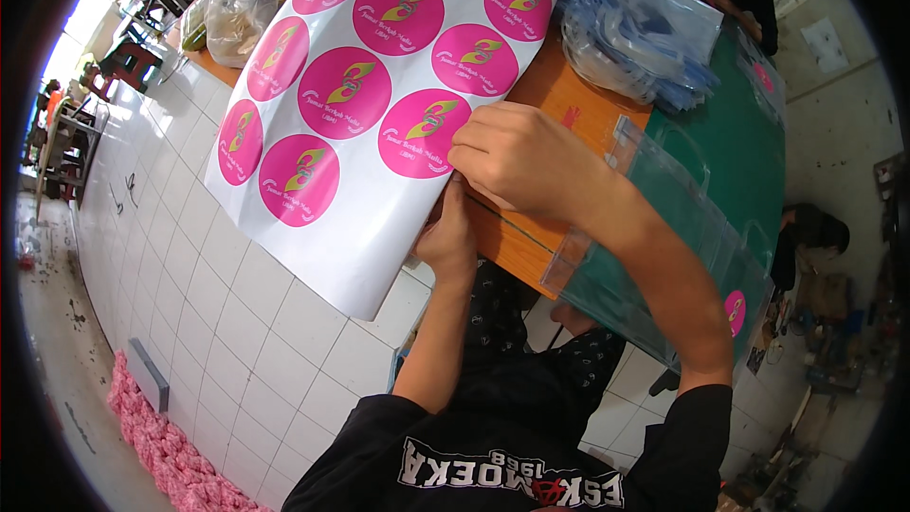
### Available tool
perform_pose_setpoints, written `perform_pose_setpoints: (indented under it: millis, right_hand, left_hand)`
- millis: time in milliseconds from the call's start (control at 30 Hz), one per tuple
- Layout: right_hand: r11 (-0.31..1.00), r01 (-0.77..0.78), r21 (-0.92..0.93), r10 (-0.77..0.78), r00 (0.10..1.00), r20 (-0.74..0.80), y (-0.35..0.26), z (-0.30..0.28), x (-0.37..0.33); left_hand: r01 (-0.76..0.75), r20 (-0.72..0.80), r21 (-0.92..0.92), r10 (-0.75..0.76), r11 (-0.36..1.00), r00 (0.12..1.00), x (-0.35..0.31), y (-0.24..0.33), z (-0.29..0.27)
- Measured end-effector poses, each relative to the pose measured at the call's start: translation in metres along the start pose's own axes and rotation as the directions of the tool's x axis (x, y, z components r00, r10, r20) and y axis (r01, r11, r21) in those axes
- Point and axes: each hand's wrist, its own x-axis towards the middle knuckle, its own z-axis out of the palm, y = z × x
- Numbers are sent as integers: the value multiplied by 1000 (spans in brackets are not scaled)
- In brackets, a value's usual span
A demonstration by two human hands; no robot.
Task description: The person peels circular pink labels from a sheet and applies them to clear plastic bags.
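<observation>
A large white sticker sheet (355, 246) with several round pink stickers hangs over the table's left side, its near corner curling down. My left hand (449, 239) grips the sheet's right edge from below, its fingers partly hidden. Just above it, my right hand (519, 159) is closed in a pinch at the right rim of one pink sticker (422, 133); the fingertips are partly out of sight. Under my right forearm lies a clear plastic bag (654, 199) with handles. A pink round sticker (735, 313) shows near that bag's right end.
A pile of clear, bluish plastic bags (635, 33) rests at the far side of the orange and green table (540, 85). A knotted plastic bag (237, 14) sits at far left. White floor tiles and a pink fluffy mat (156, 436) lie left. Another person (815, 232) is at right.
</observation>
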Motion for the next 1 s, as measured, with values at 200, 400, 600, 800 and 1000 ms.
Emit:
perform_pose_setpoints:
  millis: [200,400,600,800,1000]
  right_hand:
    - [1000,0,-7,0,999,-33,1,5,0]
    - [1000,16,3,-16,997,-80,2,3,-3]
    - [996,60,-68,-64,996,-60,1,-1,0]
    - [981,95,-170,-99,995,-13,-3,3,2]
    - [998,34,-53,-36,999,-31,0,3,4]
  left_hand:
    - [60,-11,-16,-60,998,998,-5,5,1]
    - [73,-23,-54,-75,996,997,-5,-1,0]
    - [30,-10,-54,-31,998,999,-5,-5,0]
    - [114,16,-34,-114,993,993,-7,0,-3]
    - [155,13,-16,-155,988,988,-11,19,3]
